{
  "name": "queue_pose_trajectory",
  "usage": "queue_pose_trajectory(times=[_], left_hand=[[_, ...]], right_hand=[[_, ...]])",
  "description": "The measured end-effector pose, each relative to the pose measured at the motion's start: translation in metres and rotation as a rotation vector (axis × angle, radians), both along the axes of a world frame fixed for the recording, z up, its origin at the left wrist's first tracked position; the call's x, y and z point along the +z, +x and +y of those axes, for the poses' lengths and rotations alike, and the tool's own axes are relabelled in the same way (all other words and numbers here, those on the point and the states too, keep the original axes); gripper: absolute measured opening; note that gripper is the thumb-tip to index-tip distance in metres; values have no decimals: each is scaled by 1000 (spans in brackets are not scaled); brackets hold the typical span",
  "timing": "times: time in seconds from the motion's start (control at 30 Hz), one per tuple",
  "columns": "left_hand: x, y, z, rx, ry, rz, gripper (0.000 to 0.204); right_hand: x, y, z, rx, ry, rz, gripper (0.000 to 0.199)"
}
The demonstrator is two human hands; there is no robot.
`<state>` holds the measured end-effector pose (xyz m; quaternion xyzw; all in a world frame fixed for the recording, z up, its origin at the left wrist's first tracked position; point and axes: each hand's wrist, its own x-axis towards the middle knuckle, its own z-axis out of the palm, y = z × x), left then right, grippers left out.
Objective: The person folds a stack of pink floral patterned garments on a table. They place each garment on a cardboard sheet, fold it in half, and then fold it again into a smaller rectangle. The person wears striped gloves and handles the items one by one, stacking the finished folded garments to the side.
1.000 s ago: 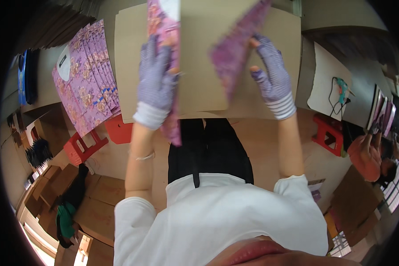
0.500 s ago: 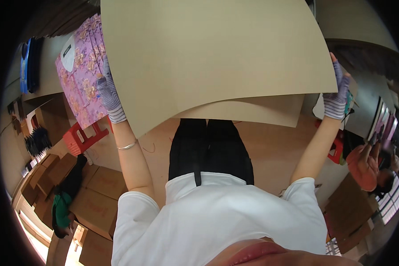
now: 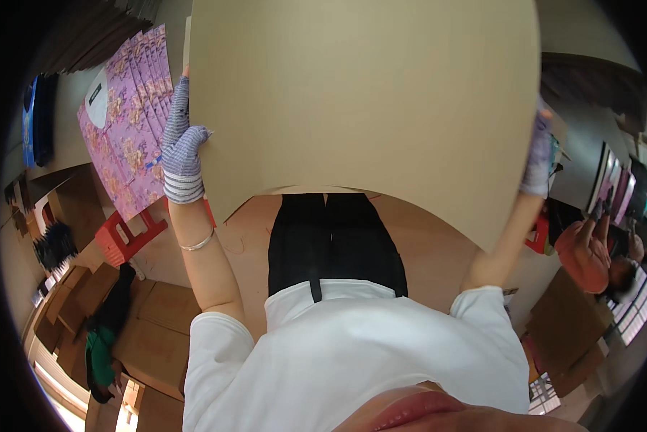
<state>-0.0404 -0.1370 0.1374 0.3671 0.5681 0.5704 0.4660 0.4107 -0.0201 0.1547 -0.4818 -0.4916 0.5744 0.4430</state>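
A large beige cardboard sheet point(image 3: 367, 93) spans the space in front of me, its lower edge curving above my black trousers. The edge of another sheet point(image 3: 187, 43) peeks out behind it at the left. My left hand point(image 3: 184, 162), in a striped fingerless glove, is closed on the sheet's left edge with the thumb on the front face. At the opposite edge, my right hand point(image 3: 536, 155) grips the sheet; it is blurred by motion and its fingers are partly hidden. Folded purple floral garments point(image 3: 129, 115) lie overlapped just beyond my left hand.
A red plastic stool point(image 3: 125, 234) stands below the garments. Cardboard boxes point(image 3: 154, 324) are stacked at the left near a person in green point(image 3: 99, 349). At the right, a person in orange point(image 3: 582, 255) is beside a table, with more brown cardboard point(image 3: 564, 331) behind. Blue packages point(image 3: 30, 122) lie far left.
The sheet has swung round: its lower right corner has dropped and come nearer me, and the second sheet's lower part is now mostly covered. My right hand has moved slightly inward.
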Motion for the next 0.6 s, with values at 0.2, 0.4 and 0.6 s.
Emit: queue_pose_trajectory(times=[0.2,0.4,0.6], left_hand=[[-7,23,4,-145,157,112,79],[-36,116,26,-148,104,964,61],[-55,78,39,-49,313,299,69]], right_hand=[[-39,-55,11,-30,63,92,67],[-99,-152,5,-48,556,-1269,59],[-129,-140,8,19,488,-1226,54]])
